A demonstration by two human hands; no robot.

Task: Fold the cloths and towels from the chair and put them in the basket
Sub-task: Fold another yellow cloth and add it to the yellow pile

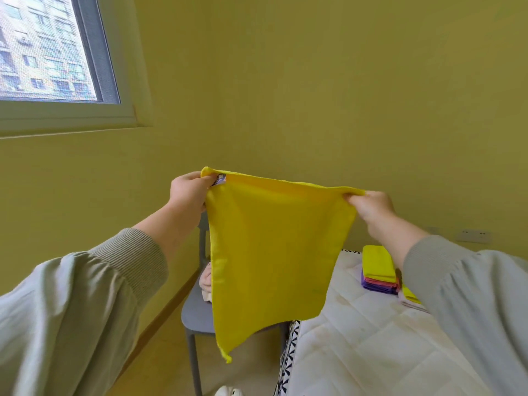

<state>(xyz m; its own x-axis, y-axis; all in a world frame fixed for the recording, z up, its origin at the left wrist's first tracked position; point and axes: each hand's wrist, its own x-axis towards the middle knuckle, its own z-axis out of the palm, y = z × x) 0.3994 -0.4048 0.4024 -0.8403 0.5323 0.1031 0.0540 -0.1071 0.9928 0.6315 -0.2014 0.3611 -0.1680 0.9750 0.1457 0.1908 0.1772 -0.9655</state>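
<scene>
A yellow cloth (271,252) hangs spread out in the air in front of me. My left hand (190,192) pinches its top left corner, beside a small purple label. My right hand (371,205) pinches the top right corner. Behind the cloth stands a grey chair (197,310) with a pale pink cloth (206,281) lying on its seat. On the white mattress (371,352) to the right sits a stack of folded cloths (378,272), yellow on top, then pink and purple. No basket is in view.
Another folded yellow and pale piece (410,297) lies next to the stack, partly hidden by my right sleeve. Yellow walls close the corner behind the chair, a window (48,50) is at upper left, and a white object (228,391) sits on the floor.
</scene>
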